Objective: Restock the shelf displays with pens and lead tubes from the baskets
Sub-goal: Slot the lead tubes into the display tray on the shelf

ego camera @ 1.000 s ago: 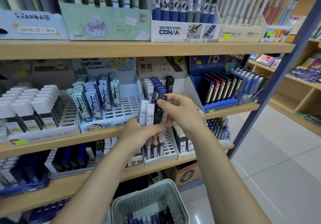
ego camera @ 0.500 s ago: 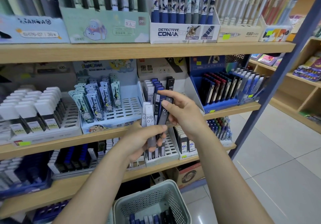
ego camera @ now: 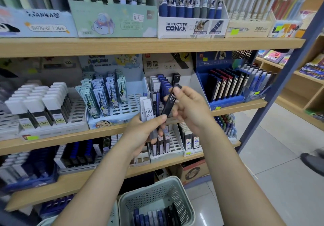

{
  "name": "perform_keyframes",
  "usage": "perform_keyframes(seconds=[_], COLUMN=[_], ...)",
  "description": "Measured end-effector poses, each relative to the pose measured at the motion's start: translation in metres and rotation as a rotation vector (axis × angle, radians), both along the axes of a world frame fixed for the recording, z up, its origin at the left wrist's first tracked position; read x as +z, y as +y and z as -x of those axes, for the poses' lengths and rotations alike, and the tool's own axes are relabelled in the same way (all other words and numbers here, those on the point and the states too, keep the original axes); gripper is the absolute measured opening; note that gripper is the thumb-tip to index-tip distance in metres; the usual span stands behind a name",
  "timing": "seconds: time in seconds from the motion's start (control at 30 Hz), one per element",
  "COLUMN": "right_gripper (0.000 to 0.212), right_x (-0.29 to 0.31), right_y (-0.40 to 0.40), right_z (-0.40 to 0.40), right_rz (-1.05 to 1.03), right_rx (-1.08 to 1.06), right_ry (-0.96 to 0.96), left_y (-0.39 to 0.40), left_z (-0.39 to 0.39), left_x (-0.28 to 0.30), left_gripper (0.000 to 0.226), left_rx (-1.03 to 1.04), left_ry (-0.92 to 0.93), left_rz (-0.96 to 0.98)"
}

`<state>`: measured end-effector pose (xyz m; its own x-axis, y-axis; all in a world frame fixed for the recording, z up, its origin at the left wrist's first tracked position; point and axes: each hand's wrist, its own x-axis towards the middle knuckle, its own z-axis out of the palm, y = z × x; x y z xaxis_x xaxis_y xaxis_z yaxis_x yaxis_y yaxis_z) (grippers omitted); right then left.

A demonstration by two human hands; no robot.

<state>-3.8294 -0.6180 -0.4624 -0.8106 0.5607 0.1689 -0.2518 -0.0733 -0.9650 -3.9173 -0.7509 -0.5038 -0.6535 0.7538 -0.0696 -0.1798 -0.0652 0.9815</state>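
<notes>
1. Left hand [ego camera: 140,131]: clasps a fan of flat, rectangular lead tubes [ego camera: 148,112], white-labelled "HB 0.7", upright before the middle shelf.
2. Right hand [ego camera: 189,108]: pinches one slim black lead tube [ego camera: 169,103], tilted, just right of the fan.
3. Tiered display [ego camera: 191,83]: pale card, white and blue tubes in rows behind the hands.
4. Basket [ego camera: 182,196]: pale green perforated plastic, below, holding blue, white and black tubes.
</notes>
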Motion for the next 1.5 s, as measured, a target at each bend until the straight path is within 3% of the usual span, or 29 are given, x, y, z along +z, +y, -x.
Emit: perform_keyframes(seconds=[0.23, 0.67, 1.17, 1.33, 1.5], right_gripper=[0.026, 0.019, 0.01, 0.013, 0.017], right_x=[0.011, -0.012, -0.006, -0.003, -0.007], right_y=[0.035, 0.07, 0.073, 0.075, 0.069], right_z=[0.006, 0.036, 0.041, 0.048, 0.055], right_rz=[-0.08, -0.019, -0.124, -0.172, -0.155], right_rx=[-0.174, -0.159, -0.208, -0.303, -0.375], right_ry=[0.019, -0.005, -0.103, -0.202, -0.16], left_y=[0.009, 0.014, 0.013, 0.012, 0.013], left_z=[-0.006, 0.001, -0.002, -0.001, 0.0], left_x=[0.0, -0.005, -0.002, -0.003, -0.003], left_gripper=[0.015, 0.019, 0.015, 0.013, 0.014], left_rx=[0.091, 0.172, 0.174, 0.169, 0.166], left_ry=[0.056, 0.113, 0.108, 0.103, 0.093], left_rz=[0.074, 0.104, 0.119, 0.116, 0.104])
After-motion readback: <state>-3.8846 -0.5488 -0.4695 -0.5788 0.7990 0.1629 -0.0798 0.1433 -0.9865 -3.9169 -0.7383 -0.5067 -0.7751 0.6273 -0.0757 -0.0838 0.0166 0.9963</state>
